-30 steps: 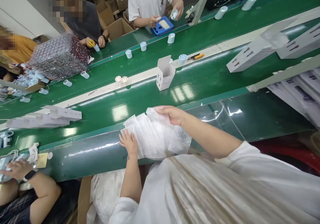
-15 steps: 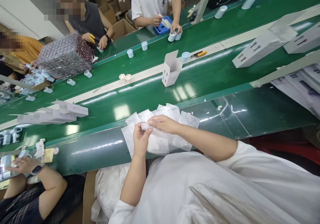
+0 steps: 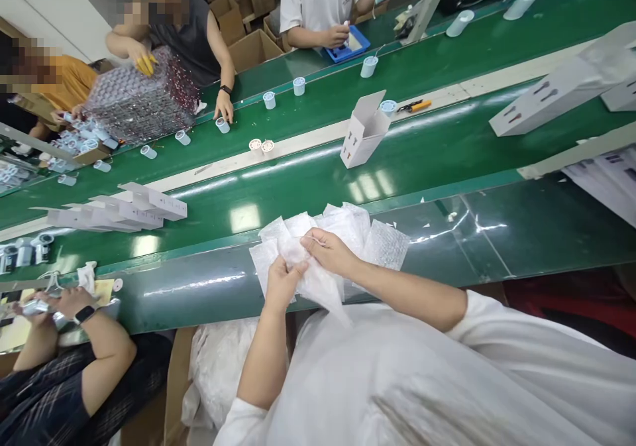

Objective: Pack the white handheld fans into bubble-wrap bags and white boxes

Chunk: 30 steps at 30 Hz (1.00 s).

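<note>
My left hand (image 3: 283, 284) and my right hand (image 3: 326, 251) pinch the top edge of a clear plastic bubble-wrap bag (image 3: 318, 280), and its lower corner hangs toward my chest. Beneath them a loose stack of similar bubble-wrap bags (image 3: 342, 224) lies fanned on the glossy dark green conveyor guard (image 3: 199, 293). More white bubble wrap (image 3: 218, 373) sits in a cardboard box (image 3: 173, 386) below the belt, near my left arm.
Two green conveyor belts (image 3: 298, 187) run diagonally ahead, carrying white folded cartons (image 3: 365, 129), several small pale blue cups (image 3: 298, 86) and flat cartons (image 3: 144, 204). Co-workers stand across the belts beside a bubble-wrapped block (image 3: 142, 95). A co-worker's hands (image 3: 64, 303) work at the lower left.
My hands have drawn closer together on the bag and lifted it off the stack, with its corner now hanging down. The belt contents appear shifted to the right as my head turns.
</note>
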Each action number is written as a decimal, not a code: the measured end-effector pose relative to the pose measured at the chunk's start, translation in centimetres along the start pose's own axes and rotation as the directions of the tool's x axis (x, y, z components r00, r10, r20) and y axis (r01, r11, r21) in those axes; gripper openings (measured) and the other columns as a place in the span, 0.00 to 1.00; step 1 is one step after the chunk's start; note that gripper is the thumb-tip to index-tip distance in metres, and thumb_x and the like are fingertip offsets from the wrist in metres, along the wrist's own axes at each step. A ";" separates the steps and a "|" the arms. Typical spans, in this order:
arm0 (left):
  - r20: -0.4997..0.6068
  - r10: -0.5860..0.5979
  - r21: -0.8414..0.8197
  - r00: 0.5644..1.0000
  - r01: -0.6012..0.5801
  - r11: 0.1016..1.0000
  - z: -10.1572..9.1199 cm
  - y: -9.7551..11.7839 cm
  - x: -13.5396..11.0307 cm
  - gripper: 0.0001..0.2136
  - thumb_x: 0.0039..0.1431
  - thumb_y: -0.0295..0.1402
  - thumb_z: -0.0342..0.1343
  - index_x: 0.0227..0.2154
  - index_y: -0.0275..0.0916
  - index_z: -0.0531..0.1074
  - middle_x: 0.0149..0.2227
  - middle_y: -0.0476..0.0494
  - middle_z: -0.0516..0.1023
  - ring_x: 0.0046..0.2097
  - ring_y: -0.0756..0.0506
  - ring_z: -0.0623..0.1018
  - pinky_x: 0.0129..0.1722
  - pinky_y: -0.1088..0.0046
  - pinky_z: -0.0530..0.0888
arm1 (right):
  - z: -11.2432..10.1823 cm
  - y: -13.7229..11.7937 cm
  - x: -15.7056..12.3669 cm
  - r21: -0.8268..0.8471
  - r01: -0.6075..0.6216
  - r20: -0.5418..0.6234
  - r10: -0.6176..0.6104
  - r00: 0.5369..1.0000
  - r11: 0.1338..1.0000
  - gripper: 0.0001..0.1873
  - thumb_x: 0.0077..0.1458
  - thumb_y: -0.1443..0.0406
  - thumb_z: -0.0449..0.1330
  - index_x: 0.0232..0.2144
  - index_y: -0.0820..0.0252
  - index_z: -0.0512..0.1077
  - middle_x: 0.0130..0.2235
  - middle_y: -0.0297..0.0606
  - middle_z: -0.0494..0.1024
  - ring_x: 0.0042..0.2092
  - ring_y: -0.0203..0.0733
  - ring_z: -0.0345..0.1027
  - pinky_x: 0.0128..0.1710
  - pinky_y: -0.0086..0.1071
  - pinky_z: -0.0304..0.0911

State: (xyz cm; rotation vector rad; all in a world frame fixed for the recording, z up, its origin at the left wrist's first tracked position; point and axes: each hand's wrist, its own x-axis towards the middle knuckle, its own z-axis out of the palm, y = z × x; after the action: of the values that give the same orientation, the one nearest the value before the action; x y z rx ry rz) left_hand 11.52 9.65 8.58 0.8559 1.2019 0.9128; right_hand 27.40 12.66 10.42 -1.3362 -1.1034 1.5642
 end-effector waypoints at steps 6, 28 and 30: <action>-0.344 0.122 0.306 0.931 -0.011 0.952 -5.3 -3.4 0.5 0.17 0.55 0.48 0.55 0.25 0.38 0.66 0.23 0.55 0.66 0.27 0.53 0.67 0.30 0.78 0.66 | 0.7 3.0 3.4 -0.264 0.044 -0.093 -0.071 0.993 0.964 0.18 0.56 0.50 0.54 0.35 0.58 0.70 0.23 0.31 0.70 0.23 0.36 0.62 0.23 0.30 0.61; -0.053 0.260 0.930 0.964 -0.047 0.365 -4.6 -11.8 6.7 0.29 0.63 0.46 0.44 0.63 0.38 0.56 0.67 0.34 0.49 0.69 0.34 0.43 0.64 0.45 0.45 | -19.3 12.1 -5.4 -0.322 -0.699 -0.874 0.084 0.479 0.639 0.44 0.40 0.56 0.68 0.56 0.68 0.60 0.58 0.64 0.59 0.63 0.68 0.48 0.59 0.56 0.48; -0.021 0.235 0.963 0.972 -0.043 0.265 -3.4 -11.9 6.8 0.28 0.62 0.46 0.46 0.62 0.39 0.58 0.67 0.34 0.49 0.69 0.33 0.44 0.63 0.42 0.41 | -20.9 13.4 -6.5 -0.032 -0.735 -0.895 0.307 0.323 0.678 0.50 0.29 0.59 0.73 0.55 0.67 0.59 0.57 0.65 0.60 0.61 0.69 0.51 0.58 0.54 0.52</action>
State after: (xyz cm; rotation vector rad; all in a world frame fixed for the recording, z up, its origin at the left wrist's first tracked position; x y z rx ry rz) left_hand 10.47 11.43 -5.41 1.9478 1.8854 0.2433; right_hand 48.59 4.90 -1.76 -2.6353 -0.3236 0.7418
